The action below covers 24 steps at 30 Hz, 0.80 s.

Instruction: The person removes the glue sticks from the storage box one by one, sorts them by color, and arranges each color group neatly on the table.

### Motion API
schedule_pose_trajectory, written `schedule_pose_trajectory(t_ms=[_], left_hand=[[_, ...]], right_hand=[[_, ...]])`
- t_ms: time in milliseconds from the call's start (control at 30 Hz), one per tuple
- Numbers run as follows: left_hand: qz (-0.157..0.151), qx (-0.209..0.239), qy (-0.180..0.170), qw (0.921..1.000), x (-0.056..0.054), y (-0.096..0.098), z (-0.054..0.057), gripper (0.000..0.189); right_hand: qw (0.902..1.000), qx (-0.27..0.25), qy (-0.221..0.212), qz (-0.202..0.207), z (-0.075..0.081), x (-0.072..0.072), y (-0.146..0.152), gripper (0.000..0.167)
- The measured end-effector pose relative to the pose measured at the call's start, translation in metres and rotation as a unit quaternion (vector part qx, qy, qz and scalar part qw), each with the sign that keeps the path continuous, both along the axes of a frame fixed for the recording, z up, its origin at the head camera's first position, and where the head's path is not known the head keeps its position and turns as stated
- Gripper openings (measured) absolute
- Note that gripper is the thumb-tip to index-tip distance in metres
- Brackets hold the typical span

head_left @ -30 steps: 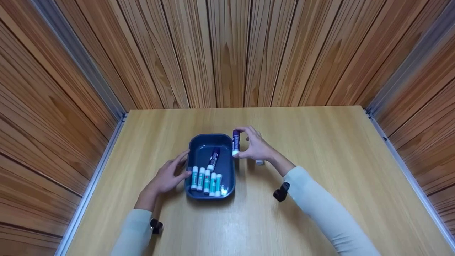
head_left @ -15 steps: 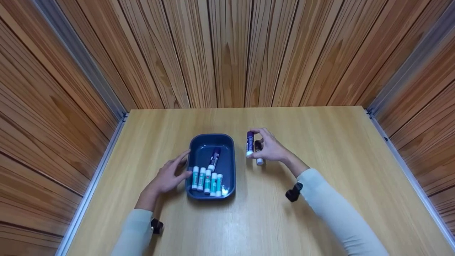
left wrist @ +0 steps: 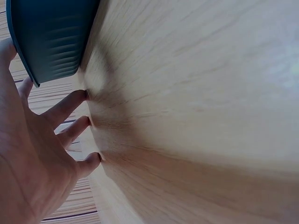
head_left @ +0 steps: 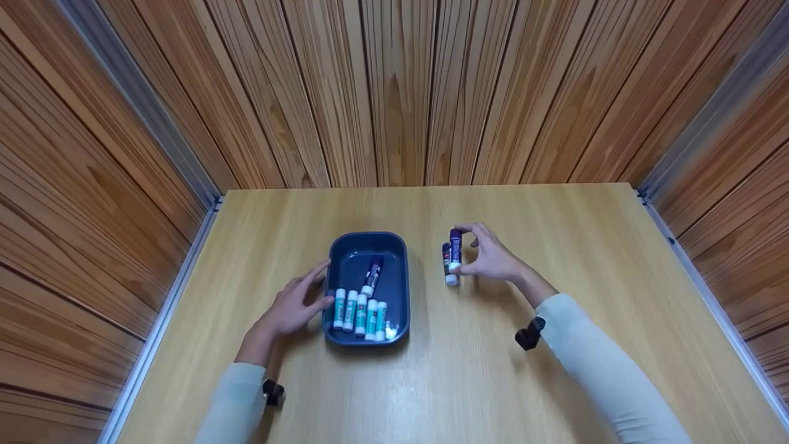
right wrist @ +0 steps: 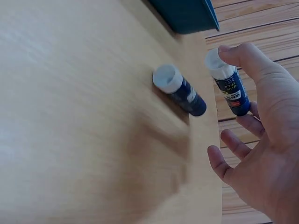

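Observation:
My right hand (head_left: 496,258) pinches a dark purple glue stick (head_left: 455,250) by its ends, thumb on the white base and a finger at the cap. In the right wrist view this glue stick (right wrist: 231,86) is above the table, its label showing. A second dark glue stick (right wrist: 180,91) lies on the table just beside it. My left hand (head_left: 294,303) rests at the left side of a dark blue tray (head_left: 404,296), fingers spread; in the left wrist view thumb and forefinger touch the rim and the other fingertips meet the table.
Inside the tray lie one purple glue stick (head_left: 372,275) and several green-and-white glue sticks (head_left: 360,314) in a row at the near end. Wooden panel walls (head_left: 394,92) enclose the tabletop (head_left: 524,222) at the back and both sides.
My right hand has carried the purple glue stick rightward from the tray's right rim to above the glue stick on the table. My left hand stays at the tray.

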<state>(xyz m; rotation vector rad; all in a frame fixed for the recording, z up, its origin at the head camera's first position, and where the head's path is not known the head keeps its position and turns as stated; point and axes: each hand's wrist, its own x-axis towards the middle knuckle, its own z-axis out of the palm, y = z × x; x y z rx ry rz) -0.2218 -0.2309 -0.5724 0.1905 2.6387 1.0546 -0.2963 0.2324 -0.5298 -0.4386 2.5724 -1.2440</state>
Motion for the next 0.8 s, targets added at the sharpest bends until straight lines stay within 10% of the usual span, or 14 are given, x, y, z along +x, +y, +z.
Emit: schedule_pose_trajectory(t_ms=[800], left_hand=[[-0.005,-0.002,0.011,0.9999,-0.001,-0.001,-0.003,0.081]], right_hand=[[0.9988,0.041,-0.027,-0.002,-0.018,-0.001,0.020,0.100]])
